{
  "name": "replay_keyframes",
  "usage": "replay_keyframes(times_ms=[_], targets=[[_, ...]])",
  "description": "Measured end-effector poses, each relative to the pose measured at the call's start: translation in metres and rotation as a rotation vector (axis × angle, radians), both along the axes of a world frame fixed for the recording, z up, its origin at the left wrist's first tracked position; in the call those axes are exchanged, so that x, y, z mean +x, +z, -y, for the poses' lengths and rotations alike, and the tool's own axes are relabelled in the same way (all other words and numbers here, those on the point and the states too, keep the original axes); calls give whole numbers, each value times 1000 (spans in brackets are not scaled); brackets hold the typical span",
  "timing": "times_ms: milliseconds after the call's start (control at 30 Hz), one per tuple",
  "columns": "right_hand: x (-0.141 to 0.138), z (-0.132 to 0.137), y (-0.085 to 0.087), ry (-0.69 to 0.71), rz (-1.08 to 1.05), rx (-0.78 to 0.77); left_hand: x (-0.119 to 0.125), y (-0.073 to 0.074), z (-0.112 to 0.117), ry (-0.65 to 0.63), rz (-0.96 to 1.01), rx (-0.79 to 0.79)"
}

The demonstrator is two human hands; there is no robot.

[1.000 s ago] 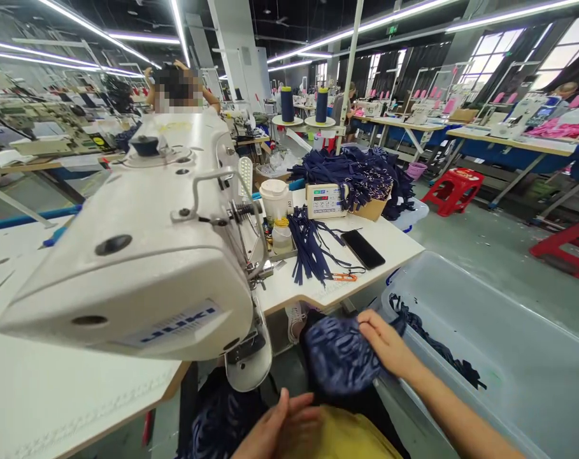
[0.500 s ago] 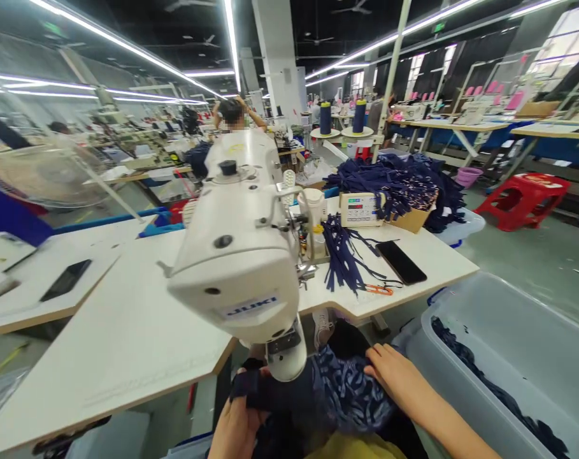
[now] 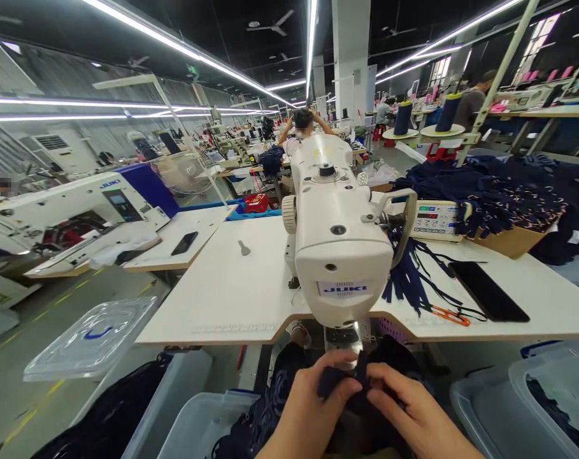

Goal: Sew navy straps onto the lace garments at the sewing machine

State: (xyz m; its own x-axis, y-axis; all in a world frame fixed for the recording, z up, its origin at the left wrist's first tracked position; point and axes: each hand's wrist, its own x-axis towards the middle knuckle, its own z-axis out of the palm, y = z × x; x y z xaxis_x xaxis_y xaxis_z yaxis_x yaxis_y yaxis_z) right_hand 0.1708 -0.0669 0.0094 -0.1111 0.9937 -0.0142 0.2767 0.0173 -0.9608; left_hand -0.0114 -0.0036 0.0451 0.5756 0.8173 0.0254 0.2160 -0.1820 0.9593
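A white JUKI sewing machine (image 3: 344, 248) stands in front of me, its free arm reaching over the table's front edge. Just at the arm's end, my left hand (image 3: 320, 392) pinches a piece of dark navy fabric (image 3: 362, 368) between thumb and fingers. Close beside it, my right hand (image 3: 401, 401) has its thumb and fingers closed on the same fabric from the other side. Most of the fabric is hidden behind the hands or merges with the dark cloth below. Patterned navy cloth (image 3: 260, 414) hangs at the left of my lap.
On the right of the white table (image 3: 232, 299) are navy strips (image 3: 408, 274), orange thread snips (image 3: 451, 315), a phone (image 3: 490, 290) and a control box (image 3: 435, 220). Plastic bins (image 3: 490, 395) flank me. A navy cloth pile (image 3: 499, 191) lies behind. Another person (image 3: 303, 121) sits ahead.
The view has swung left. My hands have come together at the machine's arm; the right hand has left the patterned cloth and joined the left on the navy fabric.
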Motion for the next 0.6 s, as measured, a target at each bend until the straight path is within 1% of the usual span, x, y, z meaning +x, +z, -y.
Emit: replay_keyframes(times_ms=[33, 67, 100, 133, 167, 233, 267, 300, 333, 367, 400, 433, 467, 500, 600], targets=[[2, -2, 1, -13, -13, -26, 2, -3, -1, 5, 28, -103], [3, -4, 1, -39, -9, -49, 4, -7, -1, 15, 35, -155], [4, -6, 2, -76, 13, -65, 4, -11, -2, 48, 15, -139], [5, -10, 1, -125, 45, -70, 4, -15, -3, 112, -31, -47], [6, -14, 1, -170, 83, -67, 3, -19, -4, 201, -91, 116], [9, -23, -1, -213, 140, -62, 0, -23, -6, 395, -202, 574], [10, -28, -1, -201, 154, -67, -1, -24, -7, 450, -242, 807], [12, -33, -1, -174, 163, -76, -2, -23, -8, 448, -272, 1011], [13, -38, 0, -139, 168, -84, -3, -22, -8, 382, -303, 1166], [14, -43, 2, -105, 169, -91, -3, -22, -8, 274, -343, 1259], [15, -47, 3, -80, 169, -94, -3, -22, -9, 157, -390, 1297], [17, -50, 3, -70, 168, -88, -3, -22, -9, 60, -438, 1302], [18, -53, 3, -78, 167, -74, -4, -24, -9, 8, -483, 1288], [20, -54, 2, -103, 169, -54, -4, -27, -9, -2, -523, 1268], [25, -53, -8, -169, 163, 30, -7, -37, -9, 58, -575, 1245]])
